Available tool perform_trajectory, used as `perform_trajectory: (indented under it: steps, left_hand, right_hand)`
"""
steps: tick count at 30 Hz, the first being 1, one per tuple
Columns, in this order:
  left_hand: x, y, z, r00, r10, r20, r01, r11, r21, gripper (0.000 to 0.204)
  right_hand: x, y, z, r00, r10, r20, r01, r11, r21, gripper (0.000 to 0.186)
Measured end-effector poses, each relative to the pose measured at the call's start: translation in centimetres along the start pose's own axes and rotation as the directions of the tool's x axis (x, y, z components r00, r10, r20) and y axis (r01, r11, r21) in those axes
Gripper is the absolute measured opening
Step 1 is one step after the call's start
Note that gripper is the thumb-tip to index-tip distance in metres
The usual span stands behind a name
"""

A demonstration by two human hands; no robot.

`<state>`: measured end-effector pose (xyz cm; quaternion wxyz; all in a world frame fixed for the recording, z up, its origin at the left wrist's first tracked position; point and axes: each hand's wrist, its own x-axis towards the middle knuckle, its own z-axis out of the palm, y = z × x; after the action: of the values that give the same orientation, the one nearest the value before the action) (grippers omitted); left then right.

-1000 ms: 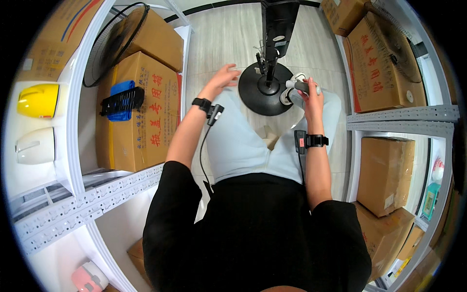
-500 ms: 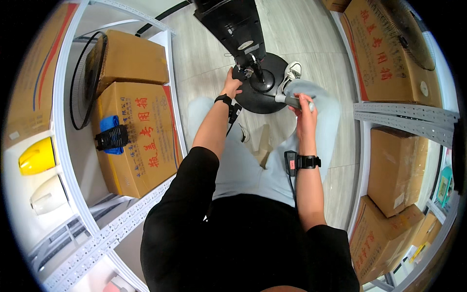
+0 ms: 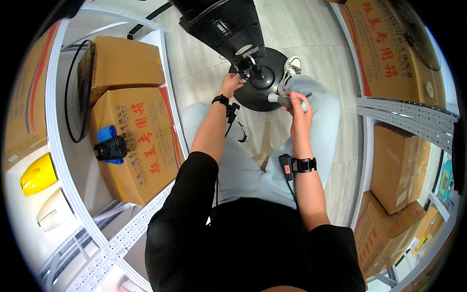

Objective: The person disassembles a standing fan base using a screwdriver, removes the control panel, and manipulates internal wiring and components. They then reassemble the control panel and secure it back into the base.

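Evidently both hands are busy low down, around a black stand (image 3: pixel 250 41) that rests on the pale floor (image 3: pixel 311 29) just in front of the person. The right hand (image 3: pixel 300 117) has its fingers curled around a grey-handled tool (image 3: pixel 284 100), a screwdriver by the look of it, held between the right knee (image 3: pixel 323 100) and the round black base (image 3: pixel 278 63), its pale collar toward the stand; I can hardly pick out a shaft against the black. The left hand (image 3: pixel 230 86) has its fingers bent in close together at the joint (image 3: pixel 249 66), where the tilted black body (image 3: pixel 221 36) meets the base; whether they pinch a small part or only steady it, I can't tell from where I stand. I'd judge the base the heaviest part, broad enough to anchor everything. The body looks like hard, stiff plastic, slick to the palm and apt to swing at its 1 hinge-like point, so I'd support it low, beside the joint, and spare the small fittings there, which may be brittle. The tool should be light and rigid, best gripped around its thick handle, though a smooth surface could slip under twisting.
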<state>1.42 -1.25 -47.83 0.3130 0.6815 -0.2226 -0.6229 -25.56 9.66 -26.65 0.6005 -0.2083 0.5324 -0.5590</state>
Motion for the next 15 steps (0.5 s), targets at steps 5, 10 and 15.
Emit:
perform_trajectory:
  steps: [5,10,15]
  left_hand:
    - [-6.6,5.1,-3.5,0.985,-0.054,0.165,0.042,0.996,0.075,0.030]
    - [-14.0,8.6,-6.9,0.977,0.010,0.213,0.013,0.994,-0.107,0.024]
    - [-19.4,9.6,-8.7,0.979,0.097,0.182,-0.020,0.923,-0.385,0.024]
  right_hand:
    - [-0.2,0.3,0.5,0.998,0.019,0.062,-0.022,0.999,0.042,0.024]
    - [-0.8,0.0,0.6,0.992,0.015,0.128,-0.039,0.981,0.191,0.026]
    - [-1.1,0.1,0.0,0.982,-0.001,0.190,-0.067,0.934,0.350,0.027]
